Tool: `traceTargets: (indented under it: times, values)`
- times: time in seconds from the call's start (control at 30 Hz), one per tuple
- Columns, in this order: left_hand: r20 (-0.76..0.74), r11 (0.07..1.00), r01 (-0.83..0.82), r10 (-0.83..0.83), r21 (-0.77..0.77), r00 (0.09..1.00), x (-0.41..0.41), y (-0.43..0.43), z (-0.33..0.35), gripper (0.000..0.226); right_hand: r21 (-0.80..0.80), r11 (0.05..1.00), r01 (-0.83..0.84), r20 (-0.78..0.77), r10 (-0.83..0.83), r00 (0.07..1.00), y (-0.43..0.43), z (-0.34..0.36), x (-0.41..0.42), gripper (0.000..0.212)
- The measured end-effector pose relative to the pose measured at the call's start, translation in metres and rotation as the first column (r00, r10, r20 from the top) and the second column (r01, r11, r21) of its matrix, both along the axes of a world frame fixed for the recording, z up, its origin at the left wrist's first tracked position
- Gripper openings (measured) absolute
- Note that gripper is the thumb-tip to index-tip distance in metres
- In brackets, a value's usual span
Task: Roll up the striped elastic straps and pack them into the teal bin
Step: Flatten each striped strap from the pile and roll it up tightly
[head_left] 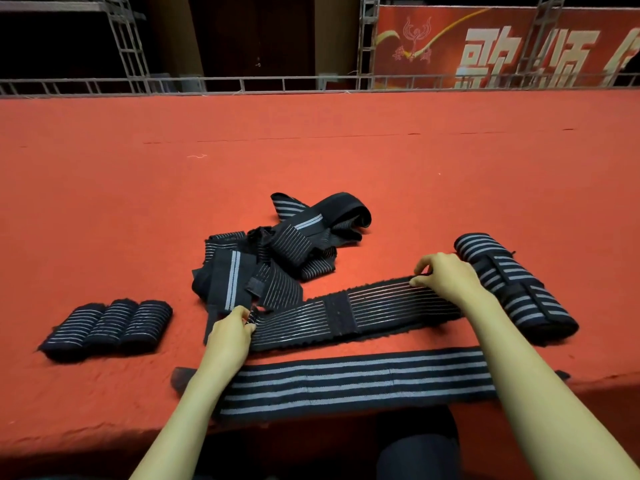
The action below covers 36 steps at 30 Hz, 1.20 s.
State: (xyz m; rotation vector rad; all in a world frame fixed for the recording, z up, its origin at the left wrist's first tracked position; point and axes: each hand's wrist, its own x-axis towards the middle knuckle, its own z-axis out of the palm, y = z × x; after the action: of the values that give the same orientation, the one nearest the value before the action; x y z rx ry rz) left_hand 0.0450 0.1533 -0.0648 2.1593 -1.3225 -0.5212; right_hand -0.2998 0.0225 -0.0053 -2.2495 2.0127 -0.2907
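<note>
A black strap with thin grey stripes lies stretched flat across the red surface between my hands. My left hand pinches its left end. My right hand pinches its right end with curled fingers. A wider strap with broad grey stripes lies flat near the front edge, under my forearms. Three rolled thin-striped straps sit side by side at the left. Larger rolled broad-striped straps lie at the right, just beyond my right hand. A tangled pile of unrolled straps sits behind. No teal bin is in view.
The red felt-covered table stretches far back to a metal truss railing. A red banner with white characters hangs at the back right. The table's front edge runs close to my body.
</note>
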Motion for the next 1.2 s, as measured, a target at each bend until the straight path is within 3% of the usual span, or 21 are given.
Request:
traceTargets:
  times: [0.1, 0.37, 0.73, 0.8, 1.07, 1.13, 1.2]
  values:
    - [0.081, 0.999, -0.001, 0.004, -0.038, 0.997, -0.003, -0.001, -0.002, 0.026, 0.076, 0.997, 0.001, 0.011, -0.002, 1.0, -0.008, -0.006, 0.001, 0.027]
    - [0.092, 0.989, -0.063, 0.076, -0.136, 0.993, -0.007, -0.001, -0.006, 0.021, -0.023, 0.998, 0.051, 0.115, -0.048, 0.992, -0.009, -0.051, -0.001, 0.009]
    - [0.055, 0.999, -0.005, 0.006, -0.032, 0.998, 0.0, -0.002, -0.002, 0.036, -0.054, 0.996, 0.075, 0.141, -0.067, 0.988, -0.012, -0.056, -0.008, 0.007]
    - [0.059, 1.0, 0.018, -0.019, 0.016, 0.998, 0.001, -0.003, -0.001, 0.04, -0.055, 0.995, 0.085, 0.156, -0.075, 0.985, -0.009, -0.055, -0.008, 0.012]
    - [0.094, 0.992, -0.037, 0.026, 0.118, 0.995, -0.009, -0.007, 0.005, 0.046, 0.102, 0.97, 0.22, 0.431, -0.243, 0.869, 0.007, -0.044, -0.018, 0.073]
    - [0.076, 0.991, -0.051, 0.042, 0.123, 0.996, -0.01, -0.005, 0.006, 0.041, 0.141, 0.949, 0.283, 0.472, -0.316, 0.823, 0.013, -0.046, -0.021, 0.073]
    - [0.055, 0.995, -0.051, 0.047, 0.083, 0.997, -0.009, -0.002, 0.004, 0.033, 0.155, 0.935, 0.32, 0.486, -0.354, 0.799, 0.017, -0.051, -0.024, 0.059]
